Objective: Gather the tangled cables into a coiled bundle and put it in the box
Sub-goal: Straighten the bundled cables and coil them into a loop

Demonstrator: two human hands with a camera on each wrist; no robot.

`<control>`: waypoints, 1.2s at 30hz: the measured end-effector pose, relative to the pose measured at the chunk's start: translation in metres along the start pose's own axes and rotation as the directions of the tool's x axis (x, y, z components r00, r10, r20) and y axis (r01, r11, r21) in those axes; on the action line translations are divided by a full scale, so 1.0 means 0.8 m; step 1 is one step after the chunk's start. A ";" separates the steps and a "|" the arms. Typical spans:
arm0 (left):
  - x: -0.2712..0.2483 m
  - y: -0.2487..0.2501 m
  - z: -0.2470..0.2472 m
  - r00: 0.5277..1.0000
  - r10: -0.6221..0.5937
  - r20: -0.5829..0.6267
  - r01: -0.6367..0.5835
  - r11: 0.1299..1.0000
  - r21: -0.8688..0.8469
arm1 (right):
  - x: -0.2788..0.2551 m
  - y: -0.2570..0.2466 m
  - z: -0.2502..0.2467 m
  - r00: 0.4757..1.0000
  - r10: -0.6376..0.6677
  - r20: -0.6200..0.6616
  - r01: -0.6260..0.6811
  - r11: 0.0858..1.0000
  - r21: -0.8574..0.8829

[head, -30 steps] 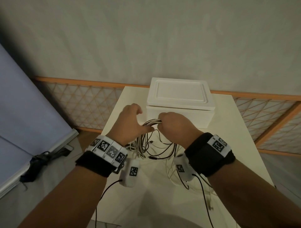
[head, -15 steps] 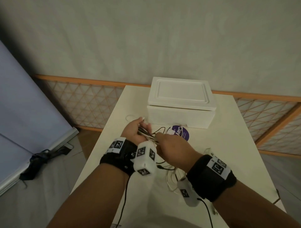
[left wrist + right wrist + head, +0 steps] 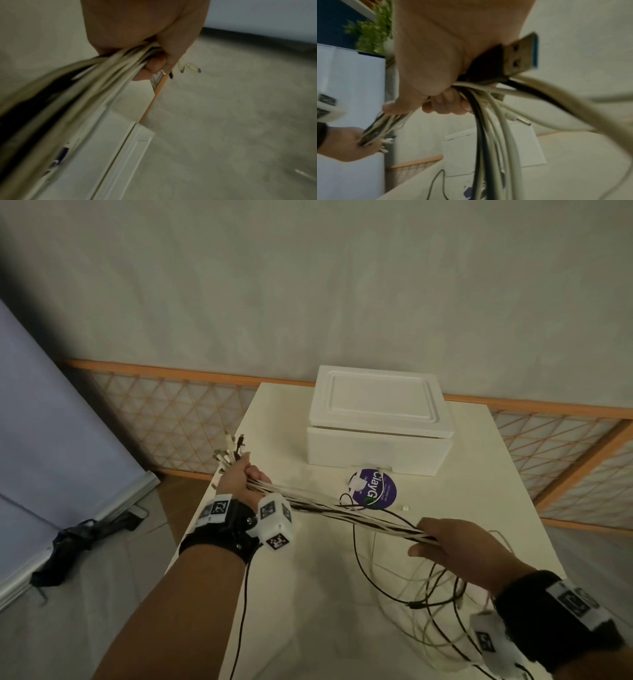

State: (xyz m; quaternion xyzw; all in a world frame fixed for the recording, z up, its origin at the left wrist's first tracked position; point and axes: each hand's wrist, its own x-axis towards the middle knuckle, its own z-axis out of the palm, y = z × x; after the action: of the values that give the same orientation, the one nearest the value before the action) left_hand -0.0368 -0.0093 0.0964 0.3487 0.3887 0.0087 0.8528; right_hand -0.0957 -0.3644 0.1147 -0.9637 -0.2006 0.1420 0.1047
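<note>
Above the worktop, cables: stretched as one tight black-and-white bunch between both hands, slack loops hanging and lying on the near right part of the worktop.
Left hand: raised over the worktop's left edge, fingers curled round the bunch, plug ends fanned out just past the fist.
Right hand: lower and nearer, fingers and thumb wrapped round the same bunch; dangling lengths dropped down from it.
Plug: black with a metal end, stuck out beside the right palm; blurred in the right wrist view.
Box: white foam, lid on, set at the far side of the worktop, well apart from both hands.
Sticker: round, purple, flat on the worktop just in front of the box, a small white plug touching its left edge.
Wrists: black bands with white tagged blocks on both.
Behind: pale wall, orange-framed lattice panel; grey board leaning at left.
</note>
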 end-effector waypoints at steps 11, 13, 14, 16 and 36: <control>-0.048 -0.041 0.051 0.990 0.024 0.136 -0.008 0.992 -0.122 | 0.071 -0.115 -0.037 0.957 -0.182 -0.225 0.204 0.976 0.077; -0.062 -0.038 0.061 0.981 0.050 0.189 -0.027 0.992 -0.126 | 0.087 -0.135 -0.025 0.968 -0.202 -0.152 0.213 0.975 0.062; -0.069 -0.032 0.064 0.972 0.065 0.224 -0.037 0.991 -0.128 | 0.095 -0.135 -0.016 0.974 -0.191 -0.120 0.199 0.979 0.053; -0.080 -0.010 0.067 0.949 0.107 0.296 -0.072 0.989 -0.127 | 0.102 -0.120 -0.002 0.987 -0.133 -0.089 0.137 0.990 0.039; -0.086 0.096 0.031 0.922 0.319 0.220 -0.274 0.938 -0.213 | 0.063 0.005 0.010 0.976 0.163 -0.147 -0.164 0.986 0.008</control>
State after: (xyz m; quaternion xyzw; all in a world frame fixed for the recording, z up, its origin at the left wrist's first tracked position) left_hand -0.0483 0.0141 0.1990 0.3243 0.2175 0.1286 0.9116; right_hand -0.0527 -0.3460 0.0942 -0.9850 -0.1128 0.0782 0.1050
